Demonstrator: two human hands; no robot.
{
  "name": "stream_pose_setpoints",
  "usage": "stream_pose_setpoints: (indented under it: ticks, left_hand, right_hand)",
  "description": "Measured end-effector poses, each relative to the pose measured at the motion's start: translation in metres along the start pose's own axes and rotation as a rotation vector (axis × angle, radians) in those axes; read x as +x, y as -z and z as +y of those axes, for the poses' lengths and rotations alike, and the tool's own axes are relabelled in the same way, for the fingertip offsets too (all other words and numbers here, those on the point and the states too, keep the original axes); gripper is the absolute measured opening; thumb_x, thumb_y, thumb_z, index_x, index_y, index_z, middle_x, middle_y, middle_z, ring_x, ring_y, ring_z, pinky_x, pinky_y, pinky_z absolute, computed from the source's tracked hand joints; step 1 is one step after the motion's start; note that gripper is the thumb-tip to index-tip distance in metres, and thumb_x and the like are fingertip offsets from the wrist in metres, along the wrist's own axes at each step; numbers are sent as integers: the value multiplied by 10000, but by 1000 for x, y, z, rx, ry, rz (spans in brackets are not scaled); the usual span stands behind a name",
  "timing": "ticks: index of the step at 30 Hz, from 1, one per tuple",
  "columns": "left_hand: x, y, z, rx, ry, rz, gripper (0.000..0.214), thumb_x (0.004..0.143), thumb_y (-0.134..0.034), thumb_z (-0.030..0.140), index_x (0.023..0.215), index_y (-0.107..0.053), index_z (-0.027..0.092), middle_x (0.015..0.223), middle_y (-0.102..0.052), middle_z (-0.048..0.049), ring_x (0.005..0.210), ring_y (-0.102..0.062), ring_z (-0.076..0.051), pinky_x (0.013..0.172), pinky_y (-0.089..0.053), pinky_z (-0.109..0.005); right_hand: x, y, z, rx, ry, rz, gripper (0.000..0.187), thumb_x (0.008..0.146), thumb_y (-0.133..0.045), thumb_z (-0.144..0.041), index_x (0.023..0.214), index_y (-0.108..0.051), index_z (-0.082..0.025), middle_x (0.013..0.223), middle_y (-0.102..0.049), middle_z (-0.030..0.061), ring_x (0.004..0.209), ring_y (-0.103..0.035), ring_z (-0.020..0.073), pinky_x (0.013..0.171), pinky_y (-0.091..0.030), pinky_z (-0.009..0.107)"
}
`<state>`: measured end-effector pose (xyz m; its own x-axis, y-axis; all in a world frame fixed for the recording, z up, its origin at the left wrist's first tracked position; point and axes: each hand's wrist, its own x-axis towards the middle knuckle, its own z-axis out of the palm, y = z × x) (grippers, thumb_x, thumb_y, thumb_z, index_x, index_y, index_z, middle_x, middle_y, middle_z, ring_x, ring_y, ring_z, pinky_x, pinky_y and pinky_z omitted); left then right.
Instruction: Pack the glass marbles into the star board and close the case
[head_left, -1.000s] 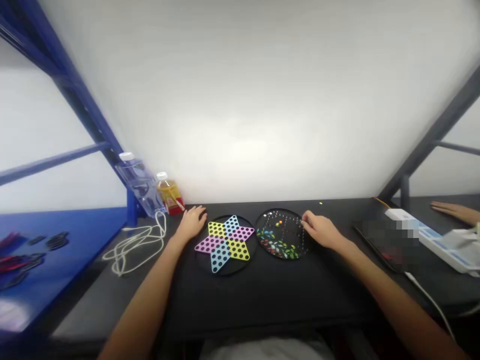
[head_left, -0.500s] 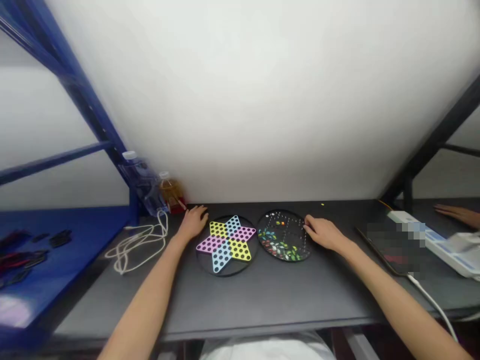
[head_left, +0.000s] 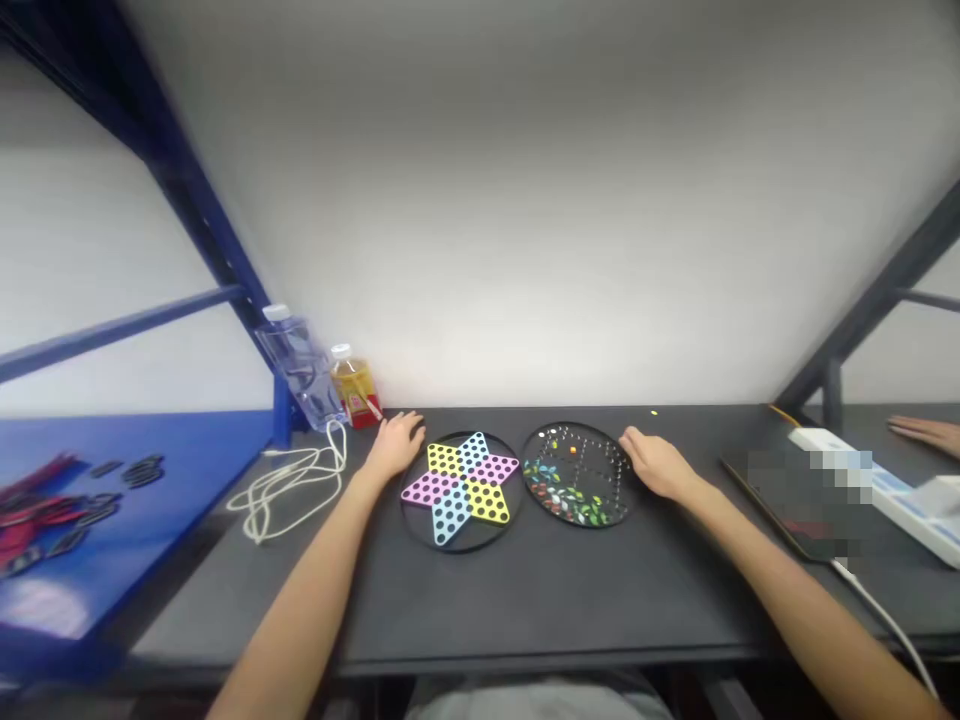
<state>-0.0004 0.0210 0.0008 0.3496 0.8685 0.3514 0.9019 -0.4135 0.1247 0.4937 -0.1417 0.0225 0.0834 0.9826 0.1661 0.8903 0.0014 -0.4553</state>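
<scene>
Your left hand (head_left: pixel 397 445) rests palm down left of the frame's centre, fingers loosely extended, just beside the star-patterned board (head_left: pixel 461 484) in the middle. Right of centre, your right hand (head_left: pixel 658 466) has curled fingers at the right edge of the round dark board (head_left: pixel 576 475); you cannot tell whether they pinch its rim. A white cable (head_left: pixel 259 521) lies at centre left.

The dark worktop (head_left: pixel 562 600) spans the lower frame. At its centre lie a round star-patterned board (head_left: pixel 461 485) and, just beside it, a leaf-patterned disc (head_left: pixel 576 475). Left of them are a looped white cord (head_left: pixel 259 503) and two bottles (head_left: pixel 356 390); at right, a flat dark device (head_left: pixel 776 495) and a white power strip (head_left: pixel 911 517).
</scene>
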Motion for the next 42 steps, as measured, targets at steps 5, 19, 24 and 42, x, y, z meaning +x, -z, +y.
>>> stream_pose_setpoints:
  ticks: [5,19,24,42]
  left_hand:
    - [0,1,1,10,-2,-4,435,944,-400,357,1285,-593,168,1381,-548,-120,1322,-439,-293,1091,-327,-472]
    - [-1,3,2,-2,20,-18,432,940,-407,355,1286,-597,177,1386,-541,-128,1329,-429,-305,1098,-309,-511]
    - [-4,6,5,-7,33,-22,428,943,-403,348,1291,-592,186,1388,-542,-115,1327,-429,-303,1110,-294,-521]
    - [-4,8,9,-13,23,-23,427,943,-410,342,1287,-592,168,1381,-545,-132,1329,-424,-317,1096,-296,-535]
  right_hand:
    - [12,7,-24,1313,-203,17,294,878,-494,-457,711,-440,-221,512,-300,-79,376,-239,87,351,-191,207]
    - [73,-70,-188,1616,-327,-120,408,831,-550,-351,580,-254,-227,445,-179,-105,363,-181,57,328,-124,189]
    - [90,-103,-215,1567,-316,-78,393,836,-548,-361,575,-288,-224,440,-210,-106,362,-182,50,336,-131,192]
    - [90,-117,-219,1487,-254,-50,345,745,-619,-399,531,-421,-214,444,-400,-65,402,-355,79,490,-463,264]
